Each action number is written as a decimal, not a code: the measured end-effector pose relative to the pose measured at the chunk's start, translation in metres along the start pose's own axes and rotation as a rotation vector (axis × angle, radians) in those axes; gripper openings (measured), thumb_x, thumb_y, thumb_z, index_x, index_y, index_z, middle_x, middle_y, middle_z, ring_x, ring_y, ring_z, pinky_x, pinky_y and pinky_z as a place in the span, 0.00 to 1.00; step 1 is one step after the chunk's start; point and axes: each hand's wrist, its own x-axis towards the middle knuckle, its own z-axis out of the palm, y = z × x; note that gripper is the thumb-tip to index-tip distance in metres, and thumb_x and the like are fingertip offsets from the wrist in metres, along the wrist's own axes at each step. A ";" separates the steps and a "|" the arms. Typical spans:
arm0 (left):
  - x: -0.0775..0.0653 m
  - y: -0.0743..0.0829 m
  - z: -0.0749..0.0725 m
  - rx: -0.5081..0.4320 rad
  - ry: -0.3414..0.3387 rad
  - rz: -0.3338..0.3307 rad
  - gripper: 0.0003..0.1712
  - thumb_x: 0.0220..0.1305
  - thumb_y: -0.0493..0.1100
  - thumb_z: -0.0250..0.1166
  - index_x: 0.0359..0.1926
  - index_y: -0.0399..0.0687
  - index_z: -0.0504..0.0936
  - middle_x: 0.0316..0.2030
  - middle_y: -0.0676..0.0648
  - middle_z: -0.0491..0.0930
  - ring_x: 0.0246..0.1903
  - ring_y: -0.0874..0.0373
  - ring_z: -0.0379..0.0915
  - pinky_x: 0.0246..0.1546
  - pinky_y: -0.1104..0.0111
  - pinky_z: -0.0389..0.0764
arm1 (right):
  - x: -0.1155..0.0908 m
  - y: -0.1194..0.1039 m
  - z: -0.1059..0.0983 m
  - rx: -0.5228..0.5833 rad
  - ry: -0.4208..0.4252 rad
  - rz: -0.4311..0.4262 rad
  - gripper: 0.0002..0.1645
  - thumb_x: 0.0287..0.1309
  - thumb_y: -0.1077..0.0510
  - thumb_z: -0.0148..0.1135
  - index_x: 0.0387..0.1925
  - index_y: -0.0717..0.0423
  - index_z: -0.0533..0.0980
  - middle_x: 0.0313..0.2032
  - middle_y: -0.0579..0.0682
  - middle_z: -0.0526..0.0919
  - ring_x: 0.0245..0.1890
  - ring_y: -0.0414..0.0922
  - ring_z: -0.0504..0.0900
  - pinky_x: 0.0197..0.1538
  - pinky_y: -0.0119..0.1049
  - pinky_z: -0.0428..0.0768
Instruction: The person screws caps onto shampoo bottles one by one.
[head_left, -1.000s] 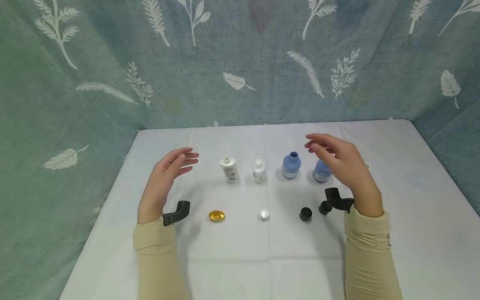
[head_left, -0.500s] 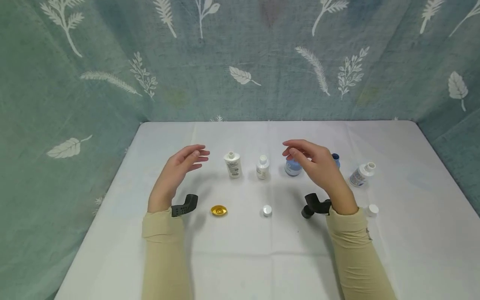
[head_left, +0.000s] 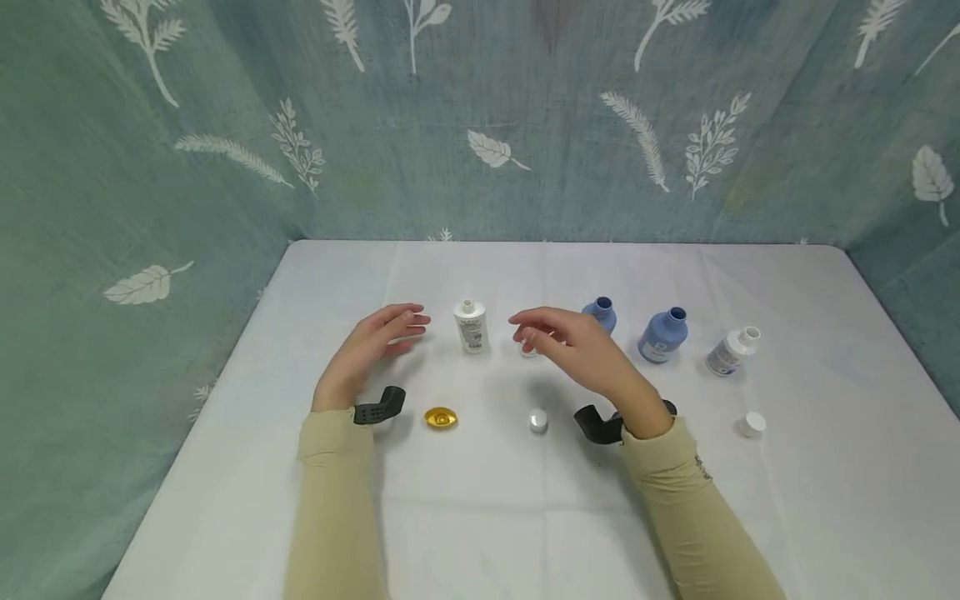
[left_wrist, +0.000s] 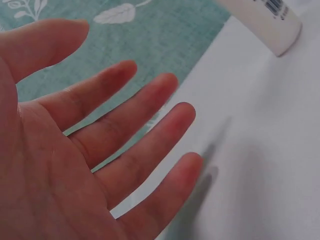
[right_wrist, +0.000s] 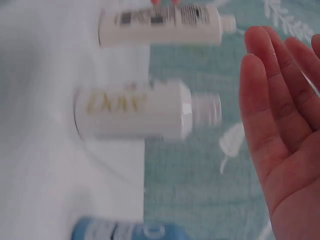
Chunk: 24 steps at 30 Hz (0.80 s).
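Observation:
My left hand (head_left: pixel 373 343) hovers with relaxed, spread fingers just left of a white bottle with dark print (head_left: pixel 472 327); nothing is in it. That bottle stands capless, its lower end also showing in the left wrist view. My right hand (head_left: pixel 572 343) overlaps a smaller white bottle (head_left: pixel 528 350) in the head view, hiding most of it. In the right wrist view this small bottle (right_wrist: pixel 135 111) shows gold lettering, and the right fingers (right_wrist: pixel 256 95) are loosely straight beside its neck, holding nothing. A gold oval cap (head_left: pixel 441 417) and a silver-white cap (head_left: pixel 538 421) lie nearer on the table.
To the right stand two uncapped blue bottles, one partly behind the right hand (head_left: pixel 603 313) and another (head_left: pixel 663 335), plus a white bottle (head_left: pixel 733 351). A white cap (head_left: pixel 752 424) lies in front. A black cap (head_left: pixel 670 407) peeks past the right wrist. Patterned curtain (head_left: pixel 495 192) borders the table.
My right hand has moved left, from over the blue bottles to the small white bottle, uncovering the right-hand bottles. My left hand has shifted slightly right, nearer the printed white bottle.

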 end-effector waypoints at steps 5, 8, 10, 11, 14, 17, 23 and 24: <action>0.008 -0.012 0.004 -0.100 -0.035 -0.004 0.27 0.69 0.51 0.50 0.63 0.42 0.64 0.59 0.41 0.69 0.60 0.47 0.65 0.62 0.53 0.62 | 0.001 -0.006 0.015 0.000 -0.044 0.025 0.14 0.65 0.52 0.51 0.50 0.42 0.75 0.38 0.39 0.80 0.38 0.42 0.81 0.41 0.35 0.77; 0.010 -0.018 0.005 -0.155 -0.016 -0.040 0.28 0.69 0.52 0.50 0.64 0.41 0.62 0.59 0.41 0.69 0.59 0.48 0.66 0.61 0.54 0.63 | 0.002 -0.008 0.027 -0.013 -0.083 0.011 0.14 0.64 0.52 0.52 0.50 0.43 0.76 0.38 0.38 0.80 0.37 0.39 0.80 0.41 0.33 0.77; 0.011 -0.020 0.005 -0.160 -0.007 -0.053 0.29 0.68 0.52 0.51 0.64 0.41 0.62 0.59 0.42 0.70 0.59 0.49 0.66 0.61 0.55 0.63 | 0.005 -0.010 0.036 -0.023 -0.113 -0.001 0.14 0.63 0.53 0.53 0.50 0.44 0.76 0.39 0.39 0.80 0.37 0.37 0.80 0.42 0.31 0.77; 0.011 -0.020 0.004 -0.148 -0.011 -0.053 0.30 0.68 0.53 0.51 0.64 0.42 0.62 0.59 0.43 0.70 0.59 0.49 0.66 0.61 0.55 0.63 | 0.006 -0.011 0.042 -0.033 -0.126 -0.008 0.14 0.63 0.54 0.53 0.50 0.46 0.76 0.40 0.40 0.80 0.38 0.37 0.80 0.42 0.30 0.77; 0.012 -0.018 0.004 -0.126 -0.045 -0.035 0.31 0.66 0.54 0.53 0.64 0.41 0.62 0.59 0.42 0.70 0.60 0.48 0.65 0.62 0.55 0.62 | 0.009 -0.014 0.057 -0.083 -0.160 -0.004 0.15 0.62 0.54 0.53 0.50 0.48 0.76 0.43 0.41 0.80 0.40 0.35 0.78 0.44 0.30 0.76; 0.014 -0.015 0.006 -0.129 -0.074 0.007 0.32 0.65 0.53 0.55 0.63 0.39 0.63 0.59 0.40 0.70 0.60 0.47 0.65 0.62 0.53 0.62 | 0.009 -0.017 0.070 -0.134 -0.205 -0.006 0.16 0.63 0.54 0.52 0.51 0.50 0.75 0.46 0.44 0.79 0.42 0.36 0.77 0.46 0.31 0.76; 0.020 -0.009 0.015 -0.075 -0.067 0.095 0.29 0.61 0.55 0.59 0.59 0.46 0.69 0.55 0.46 0.74 0.56 0.52 0.69 0.59 0.56 0.66 | 0.005 -0.016 0.090 -0.158 -0.276 0.021 0.18 0.63 0.53 0.51 0.53 0.51 0.74 0.49 0.46 0.78 0.45 0.36 0.77 0.47 0.30 0.75; 0.020 -0.008 0.017 -0.057 -0.065 0.100 0.28 0.60 0.56 0.60 0.58 0.48 0.70 0.55 0.47 0.74 0.56 0.54 0.70 0.58 0.57 0.67 | 0.004 -0.015 0.093 -0.153 -0.284 0.024 0.18 0.62 0.54 0.51 0.53 0.51 0.74 0.49 0.46 0.78 0.45 0.36 0.77 0.47 0.30 0.75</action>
